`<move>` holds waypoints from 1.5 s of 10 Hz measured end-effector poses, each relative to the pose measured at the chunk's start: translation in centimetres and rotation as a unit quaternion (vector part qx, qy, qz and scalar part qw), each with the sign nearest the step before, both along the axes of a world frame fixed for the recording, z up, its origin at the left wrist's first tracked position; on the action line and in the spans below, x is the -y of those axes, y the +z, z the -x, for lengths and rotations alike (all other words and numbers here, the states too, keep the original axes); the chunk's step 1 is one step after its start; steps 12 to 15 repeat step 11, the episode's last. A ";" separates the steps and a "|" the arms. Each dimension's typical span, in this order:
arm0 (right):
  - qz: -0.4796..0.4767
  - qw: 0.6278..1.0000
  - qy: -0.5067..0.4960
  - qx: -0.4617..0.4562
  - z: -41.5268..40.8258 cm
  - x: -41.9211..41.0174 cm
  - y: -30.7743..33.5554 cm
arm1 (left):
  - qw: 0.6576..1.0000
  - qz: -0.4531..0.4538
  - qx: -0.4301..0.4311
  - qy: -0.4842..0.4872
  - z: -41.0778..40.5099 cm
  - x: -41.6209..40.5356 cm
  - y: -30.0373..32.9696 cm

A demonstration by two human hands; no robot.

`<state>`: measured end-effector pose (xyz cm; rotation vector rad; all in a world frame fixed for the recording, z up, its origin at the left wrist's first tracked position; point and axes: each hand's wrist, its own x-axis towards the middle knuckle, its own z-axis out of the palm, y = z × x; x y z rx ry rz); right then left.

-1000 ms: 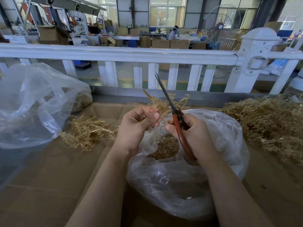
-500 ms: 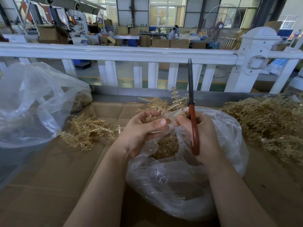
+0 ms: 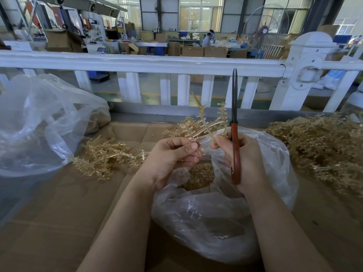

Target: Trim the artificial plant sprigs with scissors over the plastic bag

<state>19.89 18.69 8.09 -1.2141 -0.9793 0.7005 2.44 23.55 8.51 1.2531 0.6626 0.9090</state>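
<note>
The left hand (image 3: 172, 156) pinches the stem end of a gold sprig (image 3: 204, 124) over the open plastic bag (image 3: 216, 216); the right hand (image 3: 245, 160) pinches another stem of that sprig with finger and thumb, and its other fingers curl round the red scissors (image 3: 235, 134). The scissors point straight up with blades nearly together; gold bits (image 3: 200, 175) lie inside the bag. On the brown surface (image 3: 59, 213), a small pile of sprigs (image 3: 106, 156) lies left and a big heap (image 3: 322, 146) lies right.
</note>
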 end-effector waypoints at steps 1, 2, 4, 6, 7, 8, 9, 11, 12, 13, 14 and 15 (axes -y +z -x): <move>0.034 0.991 -0.058 0.115 -0.2 -0.5 -0.2 | 1.000 -0.003 -0.006 0.012 0.0 0.0 0.2; 0.093 0.936 -0.127 0.316 -0.3 -0.5 -0.6 | 0.999 0.003 -0.017 0.047 0.1 -0.3 0.1; 0.205 0.851 -0.158 0.458 -0.2 -0.5 -1.3 | 0.984 0.006 -0.157 0.082 0.0 -0.2 -0.2; 0.212 0.837 -0.135 0.486 0.3 0.2 -1.1 | 0.947 -0.077 -0.290 0.111 -1.0 0.1 -0.4; 0.220 0.822 -0.117 0.513 0.3 0.6 -0.6 | 0.917 -0.122 -0.354 0.135 -1.3 0.3 -0.3; 0.235 0.810 -0.101 0.527 0.3 1.2 -0.2 | 0.900 -0.146 -0.383 0.144 -1.4 0.8 0.4; 0.257 0.800 -0.096 0.533 0.0 2.1 0.6 | 0.880 -0.188 -0.413 0.138 -1.8 1.5 1.5; 0.282 0.780 -0.064 0.555 0.3 4.3 3.1 | 0.828 -0.244 -0.495 0.099 -1.2 3.9 3.6; 0.282 0.780 -0.064 0.555 0.3 4.3 3.1 | 0.828 -0.244 -0.495 0.099 -1.2 3.9 3.6; 0.282 0.780 -0.064 0.555 0.3 4.3 3.1 | 0.828 -0.244 -0.495 0.099 -1.2 3.9 3.6; 0.282 0.780 -0.064 0.555 0.3 4.3 3.1 | 0.828 -0.244 -0.495 0.099 -1.2 3.9 3.6; 0.282 0.780 -0.064 0.555 0.3 4.3 3.1 | 0.828 -0.244 -0.495 0.099 -1.2 3.9 3.6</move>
